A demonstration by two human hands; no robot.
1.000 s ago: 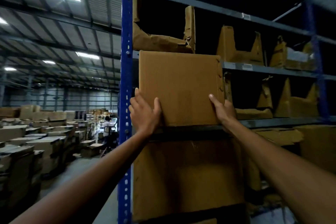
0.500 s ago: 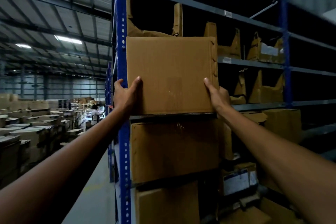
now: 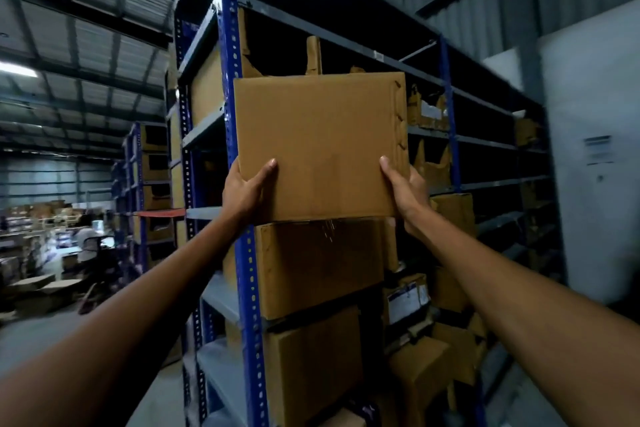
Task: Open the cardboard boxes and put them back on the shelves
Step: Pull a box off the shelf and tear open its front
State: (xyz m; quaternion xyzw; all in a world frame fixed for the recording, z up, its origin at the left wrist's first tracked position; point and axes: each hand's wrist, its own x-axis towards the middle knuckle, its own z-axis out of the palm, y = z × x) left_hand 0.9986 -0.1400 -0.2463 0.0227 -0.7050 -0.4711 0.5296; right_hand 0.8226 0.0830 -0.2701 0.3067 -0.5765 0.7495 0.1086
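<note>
A plain brown cardboard box (image 3: 320, 146) stands at chest-to-head height at the left end of a blue and grey metal shelf rack (image 3: 239, 253). My left hand (image 3: 244, 192) grips its lower left corner, thumb on the front face. My right hand (image 3: 407, 189) grips the lower right corner the same way. The box's bottom edge sits level with the top of a closed box (image 3: 322, 263) one shelf down. I cannot tell whether it rests on a shelf board.
An opened box with torn flaps (image 3: 252, 62) sits on the shelf above. More closed boxes (image 3: 311, 364) fill the lower shelves, with opened ones (image 3: 429, 159) to the right. A white wall (image 3: 595, 149) stands far right. Stacked cartons and a seated person (image 3: 86, 243) are far left.
Both hands have stayed on the box's lower corners, and the left thumb has come onto the front face. The view has swung right and pulled back, showing more of the rack's side.
</note>
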